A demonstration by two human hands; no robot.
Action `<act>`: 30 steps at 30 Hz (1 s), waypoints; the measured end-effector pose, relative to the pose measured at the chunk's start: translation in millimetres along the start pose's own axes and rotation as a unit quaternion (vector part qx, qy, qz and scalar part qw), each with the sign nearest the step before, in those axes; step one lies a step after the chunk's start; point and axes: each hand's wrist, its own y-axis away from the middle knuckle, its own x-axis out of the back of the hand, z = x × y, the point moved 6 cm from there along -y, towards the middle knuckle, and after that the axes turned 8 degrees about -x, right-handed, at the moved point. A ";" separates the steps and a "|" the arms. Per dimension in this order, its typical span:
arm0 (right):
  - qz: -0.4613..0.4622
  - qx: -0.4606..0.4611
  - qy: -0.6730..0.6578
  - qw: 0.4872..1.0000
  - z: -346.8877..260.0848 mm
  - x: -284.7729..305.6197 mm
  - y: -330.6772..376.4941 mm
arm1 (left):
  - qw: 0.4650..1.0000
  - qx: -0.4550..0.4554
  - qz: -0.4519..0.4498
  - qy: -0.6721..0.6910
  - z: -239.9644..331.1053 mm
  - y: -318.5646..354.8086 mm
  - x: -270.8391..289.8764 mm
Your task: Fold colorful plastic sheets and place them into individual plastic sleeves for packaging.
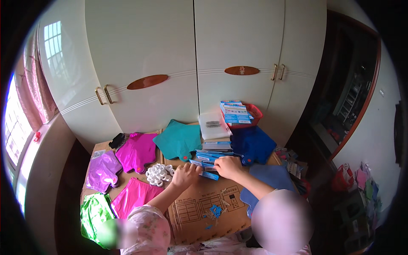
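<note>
Both hands are over the middle of a cardboard-covered table. My left hand [187,175] is closed at the left edge of a blue-and-white printed card packet [209,175]. On its right side, my right hand [229,166] has its fingers curled down on the same packet; its fingertips are partly hidden. More blue-and-white packets [206,155] lie loosely overlapped just beyond the hands. Behind them sits a neat stack of grey-edged cards [216,146]. Left of my left hand is a pile of white rings [159,174], perhaps tape rolls.
Shiny star-like foil pieces surround the work area: teal [178,139], magenta [137,152], purple [102,171], pink [134,197], green [95,214], dark blue [253,144]. A red basket [256,114] with boxes stands behind. Blue scraps [216,211] lie on the cardboard [187,229] near me.
</note>
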 end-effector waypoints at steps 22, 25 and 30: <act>-0.012 0.093 -0.043 0.995 -12.7 -28.2 70.2 | 0.995 0.005 -0.009 0.101 -23.0 -12.7 -8.1; 0.019 0.104 0.022 0.994 -16.1 -35.7 73.4 | 0.996 0.024 0.003 0.091 -23.3 -10.7 -11.1; -0.010 0.087 0.053 0.995 -18.9 -38.8 74.7 | 0.995 0.030 0.010 0.094 -21.4 -6.5 -18.8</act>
